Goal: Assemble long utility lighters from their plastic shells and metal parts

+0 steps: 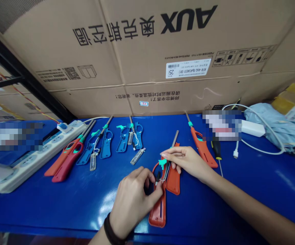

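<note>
An opened orange stick lighter lies on the blue table (239, 190), its two shell halves (159, 207) side by side with a metal tube pointing away from me. My left hand (133, 200) is closed in a pinch on a small black part and thin wires inside the near shell. My right hand (184, 159) pinches the teal trigger piece (162, 163) at the top of the shells, fingers pressed together.
Further back lie an intact red and an orange lighter (65, 161), blue opened shells (106, 143) with loose clear tanks (137, 156), another orange lighter (203, 149), a screwdriver (216, 149), a white power strip (35, 160) and a charger with cable (251, 128). A large cardboard box (147, 51) walls the back.
</note>
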Available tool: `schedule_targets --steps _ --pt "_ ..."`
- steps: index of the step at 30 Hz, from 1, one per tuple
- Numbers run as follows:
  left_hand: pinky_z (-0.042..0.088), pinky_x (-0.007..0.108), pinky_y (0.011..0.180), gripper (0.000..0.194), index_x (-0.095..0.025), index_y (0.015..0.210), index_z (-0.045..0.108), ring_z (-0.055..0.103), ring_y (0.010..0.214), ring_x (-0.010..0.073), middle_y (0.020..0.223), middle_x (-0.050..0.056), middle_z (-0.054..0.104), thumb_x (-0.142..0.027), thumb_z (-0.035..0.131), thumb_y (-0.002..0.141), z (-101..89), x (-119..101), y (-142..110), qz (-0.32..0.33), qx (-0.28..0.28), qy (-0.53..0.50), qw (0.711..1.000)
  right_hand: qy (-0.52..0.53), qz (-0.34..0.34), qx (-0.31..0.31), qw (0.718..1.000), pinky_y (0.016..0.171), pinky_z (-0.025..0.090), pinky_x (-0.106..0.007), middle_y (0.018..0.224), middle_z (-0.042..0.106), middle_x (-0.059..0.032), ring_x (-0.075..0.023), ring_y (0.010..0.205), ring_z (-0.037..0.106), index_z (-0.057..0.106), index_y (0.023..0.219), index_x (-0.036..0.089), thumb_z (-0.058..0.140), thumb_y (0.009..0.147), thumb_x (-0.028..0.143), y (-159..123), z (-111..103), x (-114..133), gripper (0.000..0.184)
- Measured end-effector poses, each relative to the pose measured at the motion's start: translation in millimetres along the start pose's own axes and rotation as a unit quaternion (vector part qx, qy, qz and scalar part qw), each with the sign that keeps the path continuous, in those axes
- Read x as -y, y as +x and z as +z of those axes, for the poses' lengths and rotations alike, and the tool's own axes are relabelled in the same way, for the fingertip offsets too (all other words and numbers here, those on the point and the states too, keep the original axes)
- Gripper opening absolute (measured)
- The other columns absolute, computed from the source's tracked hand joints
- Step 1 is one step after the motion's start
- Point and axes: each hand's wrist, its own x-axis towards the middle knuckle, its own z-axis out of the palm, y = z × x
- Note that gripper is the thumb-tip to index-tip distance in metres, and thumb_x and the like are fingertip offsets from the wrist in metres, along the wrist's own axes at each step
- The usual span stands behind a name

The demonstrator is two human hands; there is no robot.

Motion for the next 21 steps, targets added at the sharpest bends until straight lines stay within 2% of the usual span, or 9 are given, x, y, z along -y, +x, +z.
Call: schedule_targets --steps 5,10,15,21 --pt "0.04 0.023 0.051 0.013 -0.019 0.064 0.056 0.054 0.053 0.012 0.058 -0.003 0.054 -0.025 0.057 0.076 3.9 -1 -1 -0.011 -0.002 -0.012 1.0 0.037 0.039 0.04 0.998 0.043 0.046 -0.015 0.058 0.06 0.002 -0.0048 0.045 0.054 0.07 0.1 0.014 0.066 0.078 0.041 1 -5 -1 0.035" --pt "0.038 0.021 0.051 0.013 -0.019 0.065 0.055 0.052 0.052 0.0097 0.057 -0.004 0.051 -0.021 0.057 0.077 8.2 1 -5 0.032 -0.069 -0.011 0.997 0.041 0.053 0.031 0.997 0.05 0.053 -0.016 0.06 0.062 0.0002 -0.0077 0.054 0.059 0.07 0.098 0.011 0.069 0.074 0.039 0 -5 4 0.036" --pt "0.035 0.019 0.049 0.014 -0.018 0.065 0.053 0.048 0.05 0.0079 0.056 -0.005 0.048 -0.018 0.057 0.079 10.9 1 -6 0.077 -0.111 -0.001 0.991 -0.009 0.041 0.018 0.999 0.045 0.05 -0.017 0.058 0.061 0.0015 -0.0063 0.044 0.056 0.07 0.093 0.012 0.067 0.076 0.036 -2 -1 6 0.029" --pt "0.035 0.019 0.049 0.017 -0.017 0.064 0.052 0.047 0.051 0.0074 0.057 -0.004 0.048 -0.016 0.056 0.08 9.2 -1 -6 0.106 -0.122 0.006 0.987 -0.032 0.006 0.046 0.998 0.042 0.046 -0.019 0.057 0.062 0.0016 -0.0082 0.042 0.055 0.071 0.094 0.014 0.065 0.077 0.039 -3 6 2 0.031"
